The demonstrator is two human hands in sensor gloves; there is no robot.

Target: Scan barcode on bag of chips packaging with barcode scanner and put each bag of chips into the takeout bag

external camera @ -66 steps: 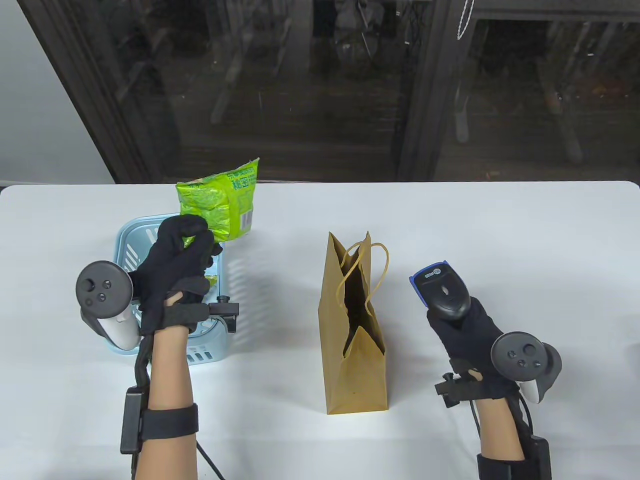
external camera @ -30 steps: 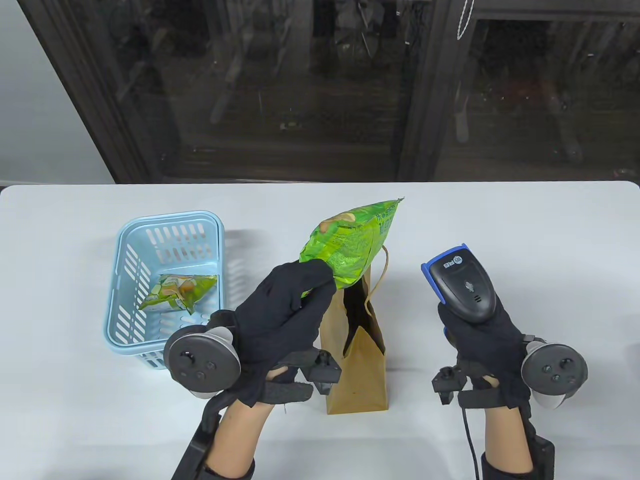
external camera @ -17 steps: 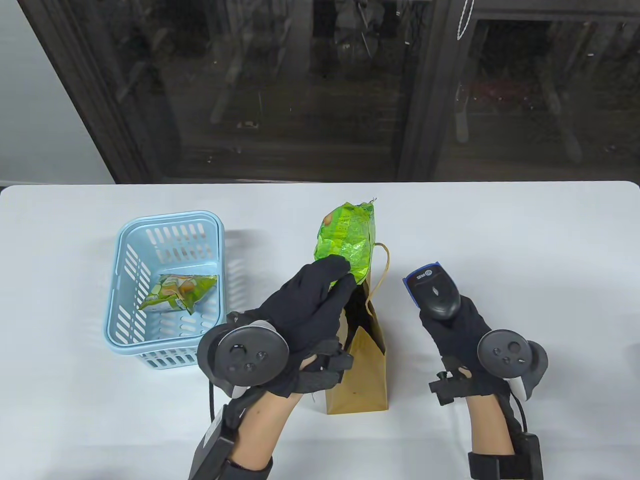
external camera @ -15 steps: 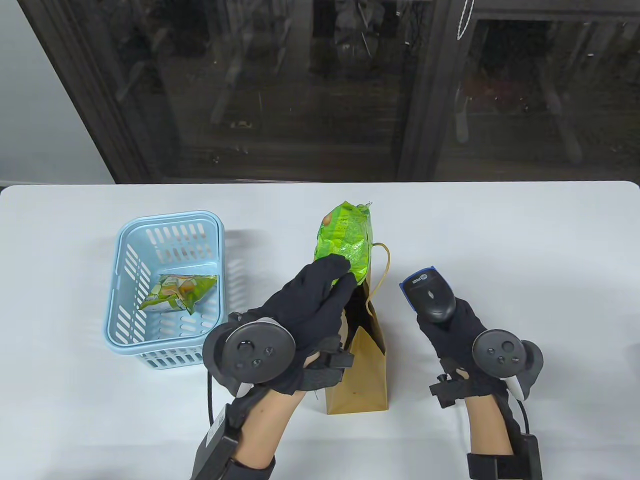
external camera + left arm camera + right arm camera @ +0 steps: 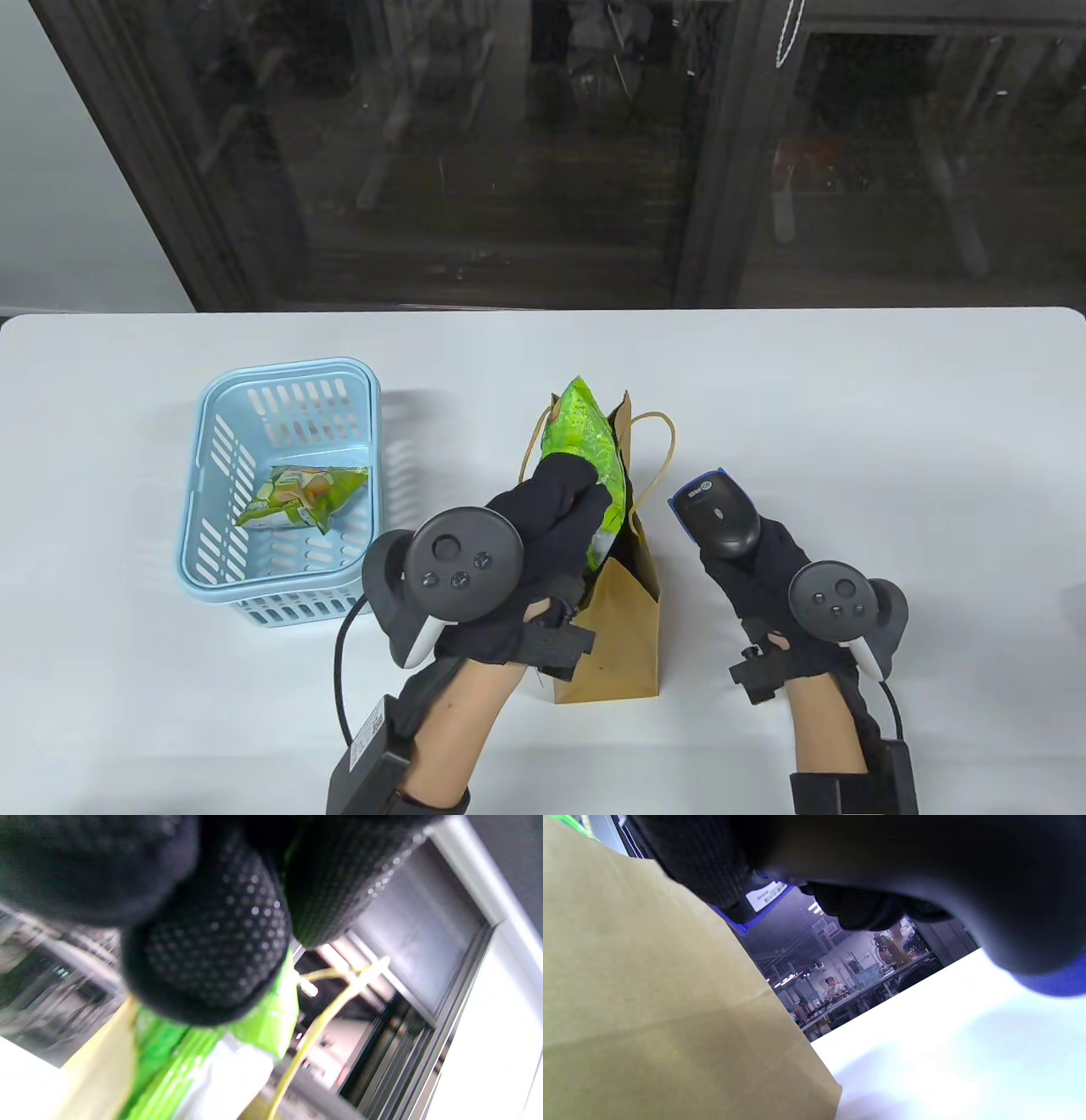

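Note:
A brown paper takeout bag (image 5: 624, 628) stands open at the table's middle. My left hand (image 5: 567, 501) grips a green bag of chips (image 5: 590, 433) whose lower part is inside the bag's mouth, its top sticking out. In the left wrist view my fingers (image 5: 220, 942) pinch the green bag of chips (image 5: 199, 1065) beside a paper handle (image 5: 326, 1014). My right hand (image 5: 755, 564) holds the black and blue barcode scanner (image 5: 713, 518) just right of the takeout bag. A second green bag of chips (image 5: 305, 497) lies in the light blue basket (image 5: 204, 475).
The basket stands on the left of the white table (image 5: 891, 407). Dark glass doors rise behind the far edge. In the right wrist view the brown takeout bag's wall (image 5: 649, 993) fills the left side, close to the scanner (image 5: 755, 899).
My left hand carried the bag of chips from above the basket to the takeout bag and lowered it partly inside. My right hand with the scanner sank and drew nearer to me.

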